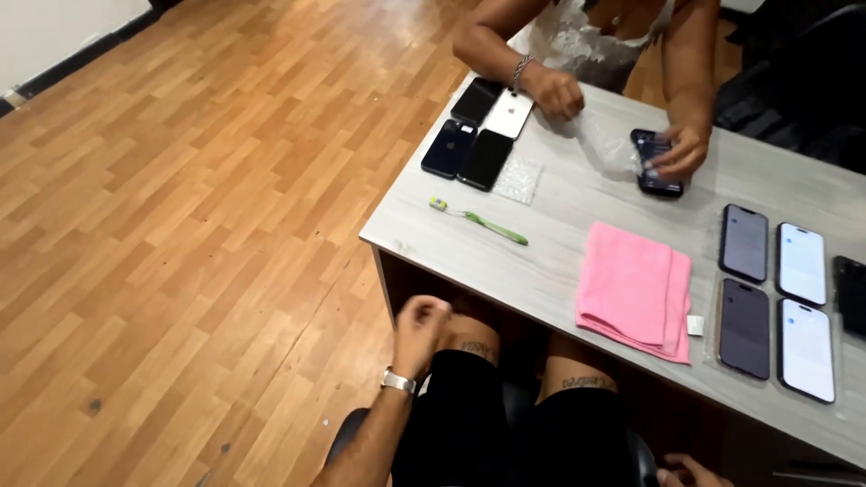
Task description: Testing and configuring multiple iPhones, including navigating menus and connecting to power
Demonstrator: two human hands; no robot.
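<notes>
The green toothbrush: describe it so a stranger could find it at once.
Start at the grey table and go to its left end, near the edge closest to the camera wearer. There, just below a cluster of four phones and left of the folded pink cloth, lies the green toothbrush. It is the only long, thin thing among flat rectangles.

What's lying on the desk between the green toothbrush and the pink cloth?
Nothing: in the head view, bare grey desk separates the green toothbrush from the pink cloth.
</notes>
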